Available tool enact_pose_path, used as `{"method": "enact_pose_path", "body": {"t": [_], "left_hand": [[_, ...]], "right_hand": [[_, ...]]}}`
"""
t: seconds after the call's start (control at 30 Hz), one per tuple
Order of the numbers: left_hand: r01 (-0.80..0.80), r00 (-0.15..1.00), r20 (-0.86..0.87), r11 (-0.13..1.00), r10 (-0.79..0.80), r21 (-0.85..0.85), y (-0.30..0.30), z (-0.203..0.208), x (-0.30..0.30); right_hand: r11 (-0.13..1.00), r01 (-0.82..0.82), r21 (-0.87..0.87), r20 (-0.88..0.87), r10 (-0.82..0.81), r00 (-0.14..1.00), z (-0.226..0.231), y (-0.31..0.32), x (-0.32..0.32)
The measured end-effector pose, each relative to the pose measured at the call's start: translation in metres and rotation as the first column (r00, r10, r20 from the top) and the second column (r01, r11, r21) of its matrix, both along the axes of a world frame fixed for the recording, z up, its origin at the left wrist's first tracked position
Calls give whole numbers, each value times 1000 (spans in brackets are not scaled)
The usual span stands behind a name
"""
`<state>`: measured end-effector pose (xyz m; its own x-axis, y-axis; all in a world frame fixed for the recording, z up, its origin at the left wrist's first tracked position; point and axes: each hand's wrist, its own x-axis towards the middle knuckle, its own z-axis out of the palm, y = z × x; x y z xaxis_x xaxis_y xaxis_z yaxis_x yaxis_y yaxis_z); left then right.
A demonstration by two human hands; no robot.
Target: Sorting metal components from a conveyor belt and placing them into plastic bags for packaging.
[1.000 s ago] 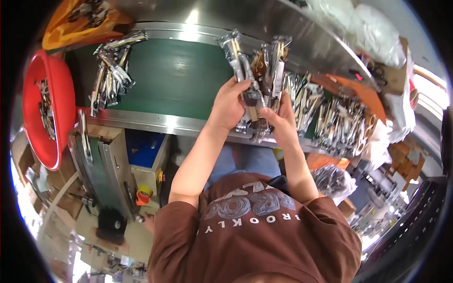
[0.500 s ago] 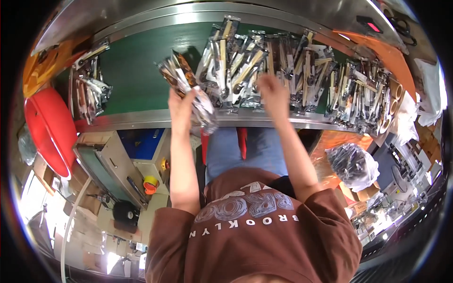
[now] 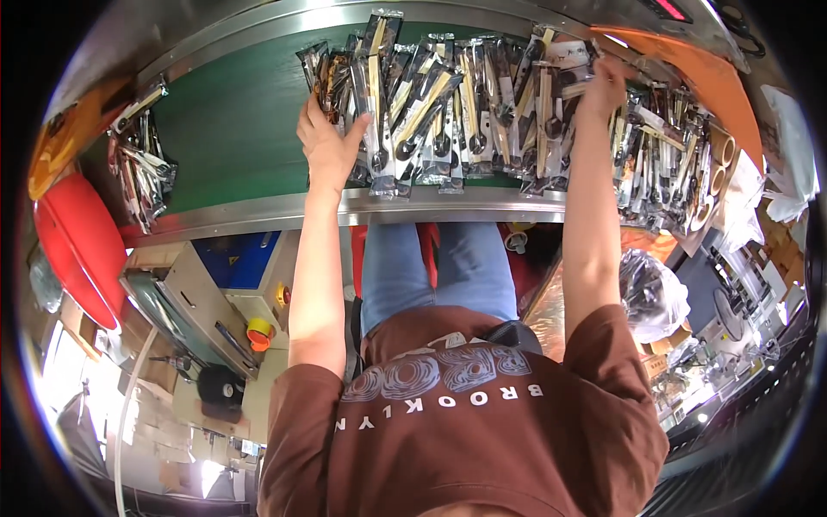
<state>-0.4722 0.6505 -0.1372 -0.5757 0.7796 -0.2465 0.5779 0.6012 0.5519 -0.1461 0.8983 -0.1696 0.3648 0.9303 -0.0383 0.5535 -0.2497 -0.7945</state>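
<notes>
Wrapped cutlery packets (image 3: 422,108), clear film sleeves with pale chopsticks and dark spoons inside, lie in a loose heap on the green belt (image 3: 233,112). At the heap's left end my left hand (image 3: 330,146) rests against the packets, thumb and fingers spread. The bundle it carried is no longer in its grasp. My right hand (image 3: 606,86) reaches to the heap's far right, beside a packet with a white label (image 3: 570,56). Motion smears its fingers, so whether it grips anything is unclear.
A second packet heap (image 3: 659,155) fills the right end, next to cardboard tubes (image 3: 718,179) and an orange sheet (image 3: 698,73). A few packets (image 3: 142,168) lie at the left end. A metal rail (image 3: 448,207) edges the near side; a red stool (image 3: 79,246) stands left.
My left hand has set its bundle down at the heap's left end and spread its fingers. My right hand has swung far right. The heap sits slightly further left and away in view.
</notes>
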Motion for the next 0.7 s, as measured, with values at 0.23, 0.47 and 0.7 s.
{"method": "enact_pose_path", "body": {"t": [0.23, 0.47, 0.7], "left_hand": [[62, 992, -106, 998, -63, -13, 3, -3, 5], [23, 988, -153, 997, -35, -77, 0, -3, 19], [28, 995, -96, 999, -31, -28, 26, -5, 47]], "right_hand": [[865, 152, 478, -441, 86, 894, 176, -9, -1], [920, -303, -248, -455, 165, 875, 161, 3, -11], [990, -24, -142, 239, 58, 969, -36, 45, 0]]}}
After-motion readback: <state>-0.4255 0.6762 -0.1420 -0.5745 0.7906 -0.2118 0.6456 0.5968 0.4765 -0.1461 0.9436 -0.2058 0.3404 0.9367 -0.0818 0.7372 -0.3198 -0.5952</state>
